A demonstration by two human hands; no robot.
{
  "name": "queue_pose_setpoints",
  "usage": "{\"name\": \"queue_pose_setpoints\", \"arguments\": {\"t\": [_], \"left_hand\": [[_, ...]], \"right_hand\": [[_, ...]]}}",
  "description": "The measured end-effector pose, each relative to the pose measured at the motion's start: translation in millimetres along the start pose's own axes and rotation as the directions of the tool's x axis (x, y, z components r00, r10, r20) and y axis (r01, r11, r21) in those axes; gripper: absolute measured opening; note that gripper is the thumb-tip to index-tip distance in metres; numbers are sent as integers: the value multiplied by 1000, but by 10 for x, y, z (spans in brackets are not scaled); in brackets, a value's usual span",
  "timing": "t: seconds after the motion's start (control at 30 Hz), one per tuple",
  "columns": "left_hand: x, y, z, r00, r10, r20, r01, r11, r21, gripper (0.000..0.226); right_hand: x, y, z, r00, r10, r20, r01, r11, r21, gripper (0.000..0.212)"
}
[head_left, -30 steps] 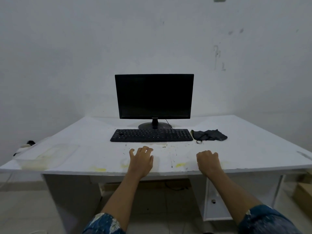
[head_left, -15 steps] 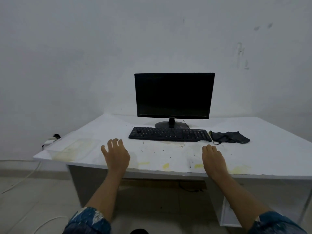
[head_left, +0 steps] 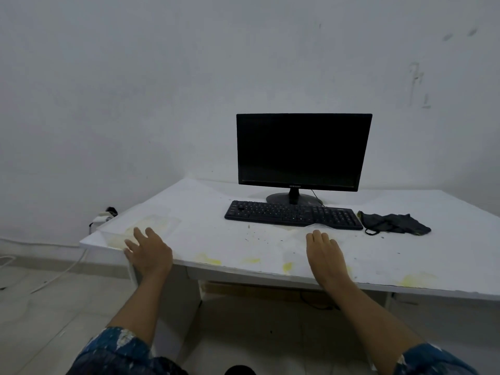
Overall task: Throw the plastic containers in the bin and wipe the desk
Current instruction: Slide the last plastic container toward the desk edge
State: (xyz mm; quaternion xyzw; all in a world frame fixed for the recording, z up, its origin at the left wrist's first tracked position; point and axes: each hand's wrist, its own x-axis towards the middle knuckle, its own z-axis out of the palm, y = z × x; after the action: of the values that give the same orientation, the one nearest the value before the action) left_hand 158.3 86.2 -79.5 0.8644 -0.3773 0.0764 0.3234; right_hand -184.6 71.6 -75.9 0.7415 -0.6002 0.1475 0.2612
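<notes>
1. Plastic container (head_left: 151, 226) — a clear, shallow tray smeared yellowish inside — lies on the left front corner of the desk (head_left: 216, 212), where it has lain through all three pictures.
2. The left hand (head_left: 150, 251) has moved. A second ago it rested at the middle of the front edge, below the keyboard (head_left: 292, 213). Now it is over at the corner, with its fingers spread and straight across the container's near right edge. It grips nothing, and whether the fingertips already touch the plastic I cannot tell.
3. The right hand (head_left: 324, 251) was loosely curled a second ago. It now lies flat on the desk just in front of the keyboard, fingers straight and holding nothing.
4. The view has swung left with the reach (the monitor (head_left: 303, 151) now sits right of centre).
5. My reading is that the pick-up of the container is only beginning. Nothing has gone to a bin, and no bin is in view.
6. Wiping looks wholly undone — yellow stains (head_left: 207, 258) run along the front edge, and the dark cloth (head_left: 392, 224) by the keyboard's right end lies untouched.
7. A faint clear shape shows at the right fingertips. It may be a second container, but it is too faint to say.
</notes>
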Motion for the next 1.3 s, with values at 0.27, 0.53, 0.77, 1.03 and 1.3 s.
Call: {"name": "queue_pose_setpoints", "arguments": {"t": [0.27, 0.53, 0.77, 1.03, 1.3], "left_hand": [[141, -139, -80, 1000, -2, -14, 2, 999, 43, 44], [171, -142, -57, 989, 117, -92, -125, 989, -83, 21], [27, 198, -135, 925, 321, -205, -374, 870, -322, 10], [-202, 557, 33, 792, 601, -105, -569, 667, -480, 14], [-520, 895, 182, 660, 746, 87, -527, 542, -654, 10]], "right_hand": [[69, -9, -3, 988, -18, -151, 23, 999, 30, 39], [68, 44, 24, 968, 2, -249, 14, 998, 60, 33], [118, 72, -22, 952, 11, -307, 12, 997, 76, 31], [218, 220, -140, 943, 111, -314, -71, 988, 136, 33], [313, 302, -219, 920, 287, -267, -130, 866, 482, 26]]}}
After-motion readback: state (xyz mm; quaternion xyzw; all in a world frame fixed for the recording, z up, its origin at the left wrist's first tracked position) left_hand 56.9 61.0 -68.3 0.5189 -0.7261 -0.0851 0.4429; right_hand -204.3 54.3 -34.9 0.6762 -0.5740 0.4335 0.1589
